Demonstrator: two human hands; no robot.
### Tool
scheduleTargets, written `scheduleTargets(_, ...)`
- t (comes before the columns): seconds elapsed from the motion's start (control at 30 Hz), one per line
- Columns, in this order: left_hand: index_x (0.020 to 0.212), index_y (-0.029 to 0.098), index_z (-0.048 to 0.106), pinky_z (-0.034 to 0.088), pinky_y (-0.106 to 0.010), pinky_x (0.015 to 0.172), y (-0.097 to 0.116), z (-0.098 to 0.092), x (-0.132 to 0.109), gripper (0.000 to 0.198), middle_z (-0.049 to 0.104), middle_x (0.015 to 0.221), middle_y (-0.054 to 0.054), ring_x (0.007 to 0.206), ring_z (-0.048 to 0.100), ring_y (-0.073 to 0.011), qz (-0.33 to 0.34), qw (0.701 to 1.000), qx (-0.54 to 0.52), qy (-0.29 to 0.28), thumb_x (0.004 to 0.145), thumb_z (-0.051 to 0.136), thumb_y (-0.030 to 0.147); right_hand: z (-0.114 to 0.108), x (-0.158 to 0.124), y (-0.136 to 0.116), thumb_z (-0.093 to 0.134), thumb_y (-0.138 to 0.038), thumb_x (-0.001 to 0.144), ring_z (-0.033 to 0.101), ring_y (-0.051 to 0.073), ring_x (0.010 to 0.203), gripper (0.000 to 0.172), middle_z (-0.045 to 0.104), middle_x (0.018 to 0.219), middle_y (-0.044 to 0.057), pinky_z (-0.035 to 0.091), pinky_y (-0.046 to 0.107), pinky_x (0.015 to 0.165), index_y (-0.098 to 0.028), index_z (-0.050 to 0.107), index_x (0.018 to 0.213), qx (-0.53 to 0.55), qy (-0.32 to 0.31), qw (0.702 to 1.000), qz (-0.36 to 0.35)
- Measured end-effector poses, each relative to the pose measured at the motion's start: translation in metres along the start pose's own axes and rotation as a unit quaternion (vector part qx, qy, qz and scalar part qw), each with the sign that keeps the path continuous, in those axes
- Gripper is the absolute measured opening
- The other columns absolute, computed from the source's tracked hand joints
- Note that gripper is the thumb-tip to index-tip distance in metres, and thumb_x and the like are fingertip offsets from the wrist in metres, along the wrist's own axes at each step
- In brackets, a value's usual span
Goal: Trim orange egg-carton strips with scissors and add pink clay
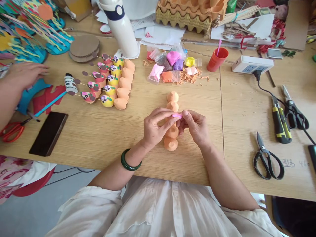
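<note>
Between the fingertips of both hands is a small strip of bright pink clay [176, 115]. My left hand [155, 126], with a dark green bangle on its wrist, pinches the strip's left end. The right end is pinched by my right hand [195, 126], thumb on top. Both hands hover over a row of orange egg-carton cups [171, 144], which runs away from me on the table and is partly hidden by the fingers. Beyond it lie small bags of coloured clay [172, 58] beside orange shavings [189, 78].
To the left stand decorated egg-carton rows [108, 89], a black phone [48, 133] and a white bottle [123, 36]. A co-worker's hand [27, 74] reaches in there. Rightward are a red cup [217, 60], a power strip [251, 65], scissors [268, 161] and a yellow-black cutter [281, 121].
</note>
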State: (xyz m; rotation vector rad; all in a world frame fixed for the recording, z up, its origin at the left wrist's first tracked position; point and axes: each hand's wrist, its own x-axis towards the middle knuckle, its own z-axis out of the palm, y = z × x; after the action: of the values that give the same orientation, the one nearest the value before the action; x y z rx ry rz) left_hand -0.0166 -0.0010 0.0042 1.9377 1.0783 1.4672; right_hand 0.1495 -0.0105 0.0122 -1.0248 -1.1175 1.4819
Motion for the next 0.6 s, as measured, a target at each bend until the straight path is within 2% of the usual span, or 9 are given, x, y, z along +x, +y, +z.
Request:
scheduleTargets(0.1,0.1,0.027,0.081,0.06,-0.027,0.08,-0.0007,-0.0011,-0.0002,0.01,0.08,0.097,-0.001,0.087,0.073,-0.0132,-0.022,1.0,-0.014,0.012,0.093,0.075,0.03,-0.0004,0.0003,-0.0012,0.075,-0.051,0.092,0.066,0.011,0.057,0.032,0.069,0.076,0.0,0.06,0.026,0.052,-0.019,0.07,0.092,0.031,-0.001,0.999,-0.02)
scheduleTargets(0.17,0.1,0.026,0.081,0.061,-0.026,0.079,-0.0014,-0.0018,-0.0001,0.01,0.08,0.097,-0.001,0.087,0.074,-0.0135,-0.027,0.999,-0.021,0.019,0.094,0.074,0.031,0.0005,-0.0001,-0.0011,0.082,-0.045,0.086,0.071,0.015,0.072,0.033,0.073,0.09,0.002,0.064,0.029,0.059,-0.022,0.07,0.105,0.041,-0.011,0.998,-0.035)
scheduleTargets(0.23,0.098,0.026,0.081,0.061,-0.027,0.079,-0.002,-0.0022,0.0002,0.011,0.08,0.094,-0.001,0.087,0.074,-0.0141,-0.029,0.999,-0.012,0.018,0.094,0.073,0.034,0.0021,-0.0007,-0.0001,0.086,-0.042,0.082,0.072,0.016,0.081,0.035,0.074,0.098,0.003,0.067,0.032,0.066,-0.023,0.07,0.107,0.031,-0.009,0.998,-0.052)
scheduleTargets(0.33,0.096,0.025,0.081,0.061,-0.029,0.08,-0.003,-0.0028,0.0002,0.018,0.079,0.093,-0.002,0.088,0.073,-0.0154,-0.028,0.999,0.018,0.011,0.094,0.072,0.041,0.0036,-0.0009,0.0017,0.083,-0.042,0.086,0.072,0.015,0.071,0.026,0.075,0.086,0.001,0.067,0.034,0.07,-0.022,0.07,0.098,0.006,0.02,0.998,-0.066)
scheduleTargets(0.4,0.105,0.025,0.079,0.062,-0.029,0.08,-0.0037,-0.0031,0.0,0.022,0.079,0.103,-0.004,0.092,0.073,-0.0158,-0.034,0.999,0.01,0.008,0.093,0.073,0.042,0.0034,-0.0005,0.002,0.08,-0.042,0.089,0.071,0.014,0.064,0.024,0.073,0.075,-0.001,0.065,0.033,0.067,-0.021,0.071,0.095,-0.003,0.03,0.998,-0.059)
scheduleTargets(0.5,0.119,0.026,0.075,0.063,-0.029,0.082,-0.0036,-0.0033,0.0002,0.031,0.076,0.116,-0.005,0.097,0.074,-0.0163,-0.025,0.999,-0.03,0.002,0.091,0.076,0.039,0.0024,0.0002,0.0009,0.081,-0.044,0.088,0.071,0.014,0.059,0.026,0.073,0.07,-0.001,0.063,0.031,0.063,-0.02,0.072,0.092,0.002,0.024,0.999,-0.045)
scheduleTargets(0.6,0.11,0.027,0.078,0.062,-0.029,0.085,-0.0021,-0.0032,0.0008,0.018,0.08,0.104,-0.002,0.094,0.075,-0.0154,-0.009,1.0,-0.018,0.001,0.093,0.075,0.033,0.002,0.0004,0.0,0.08,-0.047,0.088,0.07,0.013,0.057,0.029,0.073,0.071,0.0,0.062,0.03,0.06,-0.019,0.071,0.088,0.0,0.013,0.999,-0.031)
